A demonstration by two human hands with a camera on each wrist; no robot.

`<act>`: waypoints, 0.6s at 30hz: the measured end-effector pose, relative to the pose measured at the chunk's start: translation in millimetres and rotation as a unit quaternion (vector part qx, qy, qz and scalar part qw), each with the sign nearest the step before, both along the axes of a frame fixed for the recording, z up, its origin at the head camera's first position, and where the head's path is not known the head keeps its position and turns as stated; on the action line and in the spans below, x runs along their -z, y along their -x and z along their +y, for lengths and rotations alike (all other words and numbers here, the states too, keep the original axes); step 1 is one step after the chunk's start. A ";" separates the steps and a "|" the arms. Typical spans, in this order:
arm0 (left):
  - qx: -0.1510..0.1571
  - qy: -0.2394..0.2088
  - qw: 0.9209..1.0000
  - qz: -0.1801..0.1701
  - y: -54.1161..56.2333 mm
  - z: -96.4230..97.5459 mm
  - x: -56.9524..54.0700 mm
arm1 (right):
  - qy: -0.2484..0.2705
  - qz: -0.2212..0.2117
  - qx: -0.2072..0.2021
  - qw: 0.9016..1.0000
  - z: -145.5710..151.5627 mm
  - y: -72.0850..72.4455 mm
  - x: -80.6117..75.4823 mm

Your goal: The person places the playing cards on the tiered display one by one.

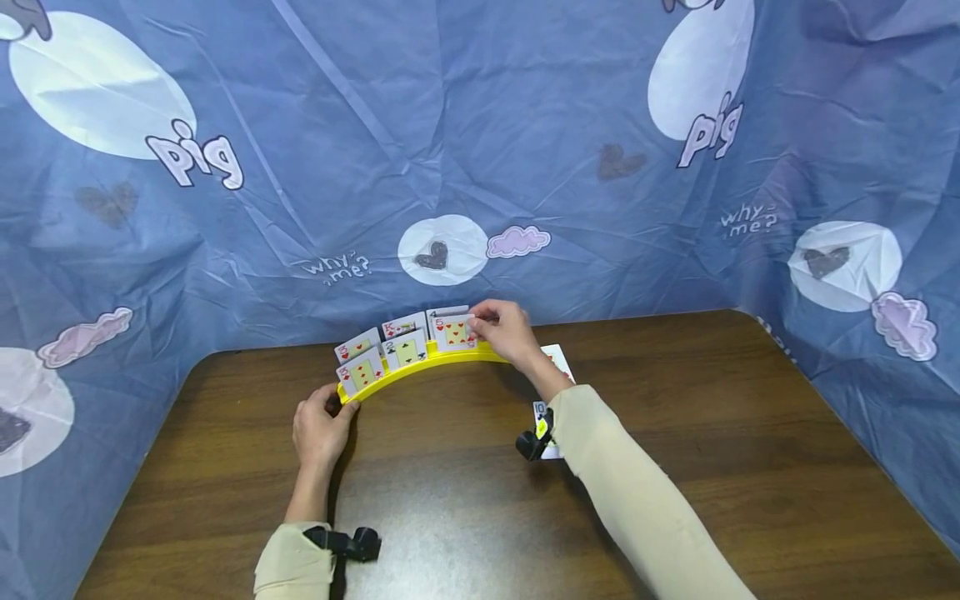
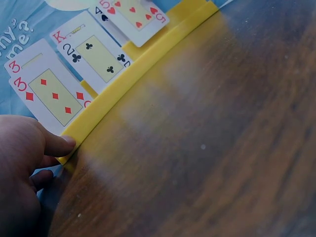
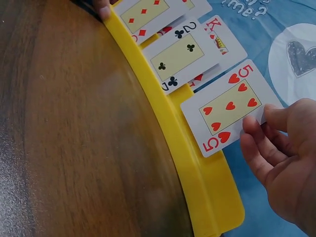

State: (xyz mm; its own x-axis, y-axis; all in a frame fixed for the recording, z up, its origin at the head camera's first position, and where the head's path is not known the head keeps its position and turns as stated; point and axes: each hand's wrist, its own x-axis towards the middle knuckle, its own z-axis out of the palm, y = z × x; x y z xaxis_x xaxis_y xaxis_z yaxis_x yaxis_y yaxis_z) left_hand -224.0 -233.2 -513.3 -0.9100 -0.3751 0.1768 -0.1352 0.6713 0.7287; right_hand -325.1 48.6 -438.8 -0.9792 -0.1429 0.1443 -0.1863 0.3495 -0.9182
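A curved yellow playing card holder (image 1: pixel 420 364) stands near the far edge of the table, its left end pinched by my left hand (image 1: pixel 321 427). My right hand (image 1: pixel 504 332) pinches the five of hearts (image 3: pixel 230 107) by its side edge, the card's lower end close over the holder. Behind it, a black four (image 2: pixel 100 14) shows only in part. The three of diamonds (image 2: pixel 54 94) and the two of clubs (image 2: pixel 96 57) stand in the front row. Another red three (image 2: pixel 19 61) and a red king (image 3: pixel 224 42) stand behind those two.
Loose cards lie on the wooden table (image 1: pixel 450 500) under my right forearm: a red card (image 1: pixel 557 358) and a ten (image 1: pixel 539 409), both partly hidden. A blue printed cloth (image 1: pixel 337 192) hangs behind the far edge and along the sides.
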 end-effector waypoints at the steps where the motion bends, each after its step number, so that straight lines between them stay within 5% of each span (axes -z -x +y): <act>1: 0.000 0.000 1.000 0.000 0.0 0.1 0.0 | 0.003 -0.002 0.000 1.000 -0.4 0.0 0.7; 18: -0.001 0.000 1.000 0.008 0.0 0.0 -0.2 | 0.042 -0.036 -0.004 0.998 -9.1 -0.7 16.8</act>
